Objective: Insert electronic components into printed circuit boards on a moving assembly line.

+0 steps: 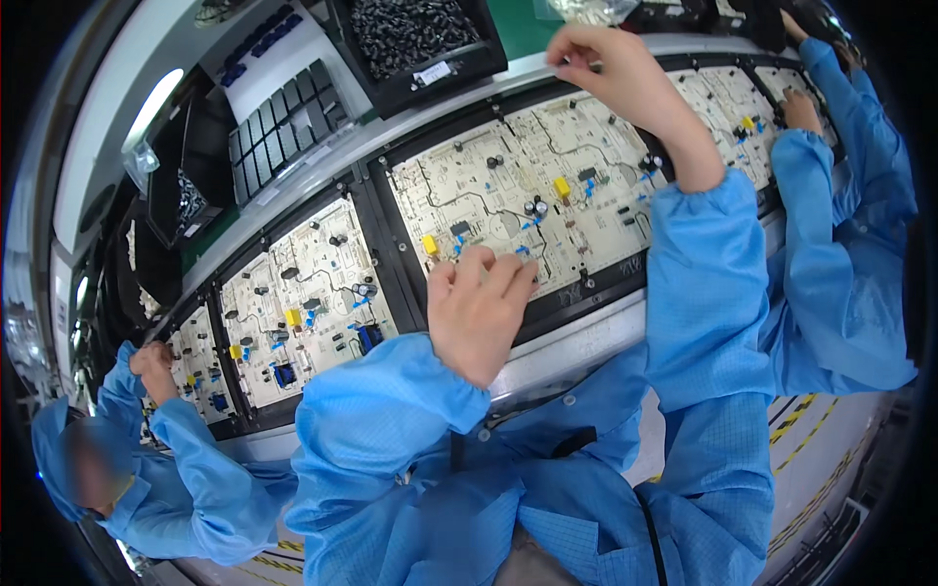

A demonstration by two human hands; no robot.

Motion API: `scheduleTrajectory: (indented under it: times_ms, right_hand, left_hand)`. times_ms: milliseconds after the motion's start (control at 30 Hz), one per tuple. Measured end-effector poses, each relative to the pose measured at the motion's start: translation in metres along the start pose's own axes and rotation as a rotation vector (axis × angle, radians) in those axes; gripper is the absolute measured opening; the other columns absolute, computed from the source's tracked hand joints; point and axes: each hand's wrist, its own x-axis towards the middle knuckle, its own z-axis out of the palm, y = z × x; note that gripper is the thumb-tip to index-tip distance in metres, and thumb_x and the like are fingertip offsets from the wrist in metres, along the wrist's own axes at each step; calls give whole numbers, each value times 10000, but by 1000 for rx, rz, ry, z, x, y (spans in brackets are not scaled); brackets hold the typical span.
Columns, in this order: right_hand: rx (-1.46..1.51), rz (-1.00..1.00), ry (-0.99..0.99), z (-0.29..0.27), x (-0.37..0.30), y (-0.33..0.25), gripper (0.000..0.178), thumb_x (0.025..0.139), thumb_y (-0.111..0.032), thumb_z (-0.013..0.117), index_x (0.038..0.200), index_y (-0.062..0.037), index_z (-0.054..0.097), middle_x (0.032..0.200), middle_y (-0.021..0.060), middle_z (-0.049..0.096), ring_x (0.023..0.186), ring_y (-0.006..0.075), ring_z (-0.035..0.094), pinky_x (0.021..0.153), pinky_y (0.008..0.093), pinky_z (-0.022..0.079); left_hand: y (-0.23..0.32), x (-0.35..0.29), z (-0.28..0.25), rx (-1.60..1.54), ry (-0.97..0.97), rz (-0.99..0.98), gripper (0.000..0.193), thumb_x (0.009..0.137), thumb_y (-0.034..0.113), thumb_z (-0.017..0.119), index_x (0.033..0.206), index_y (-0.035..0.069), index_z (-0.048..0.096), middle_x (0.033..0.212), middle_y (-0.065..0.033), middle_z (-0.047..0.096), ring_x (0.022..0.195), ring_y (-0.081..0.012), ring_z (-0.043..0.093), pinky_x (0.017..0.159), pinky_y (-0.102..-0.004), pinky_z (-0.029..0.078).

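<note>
A cream circuit board in a black frame lies in front of me, fitted with yellow blocks, round capacitors and small blue parts. My left hand rests over its near edge, fingers bent and a little apart, close to a small blue part. No held object shows in that hand. Beyond the board's far edge, my right hand is raised with thumb and fingertips drawn together in a pinch. Whatever is between those fingertips is too small to make out.
A black bin of small dark parts stands behind the board, left of my right hand. Further left is a tray of black blocks. More framed boards line the conveyor. Co-workers in blue work at both sides.
</note>
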Motion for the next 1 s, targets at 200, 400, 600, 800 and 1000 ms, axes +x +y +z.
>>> scheduleTrajectory:
  times_ms: [200, 400, 600, 800, 1000]
  right_hand:
    - [50, 127, -369, -26, -16, 23, 115, 793, 90, 600, 881, 15, 594, 726, 27, 554, 672, 100, 502, 615, 246, 428]
    - [152, 193, -435, -17, -22, 29, 249, 717, 151, 619, 900, -11, 574, 807, 39, 613, 772, 133, 586, 712, 265, 484]
    - [113, 195, -461, -23, -29, 43, 260, 694, 138, 646, 887, -16, 563, 804, 50, 630, 777, 170, 615, 722, 285, 496]
    - [129, 136, -437, -21, -21, 30, 238, 659, 135, 640, 829, -12, 561, 759, 59, 624, 739, 170, 614, 688, 288, 486]
    - [-12, 158, -442, -19, -25, 10, 260, 640, 116, 652, 854, -15, 583, 777, 82, 626, 773, 230, 632, 706, 311, 487]
  left_hand:
    - [-1, -2, 2, 51, 3, 26, 292, 745, 253, 714, 1022, 176, 662, 938, 56, 605, 935, -150, 541, 804, -339, 352]
    - [-4, 4, -54, -228, -95, -93, 419, 719, 336, 760, 1087, 159, 662, 971, 4, 598, 943, -176, 548, 810, -345, 359]
    - [-85, 19, -126, -226, -160, -194, 283, 802, 200, 715, 1051, 71, 674, 975, -88, 671, 880, -252, 606, 789, -364, 439]
    - [-219, 12, -129, -286, 82, -536, 231, 876, 151, 668, 1081, 44, 657, 957, -74, 653, 872, -140, 611, 787, -296, 459]
    - [-328, 10, -113, 60, 631, -553, 154, 930, 173, 591, 985, 30, 608, 880, -94, 628, 814, -195, 606, 740, -320, 463]
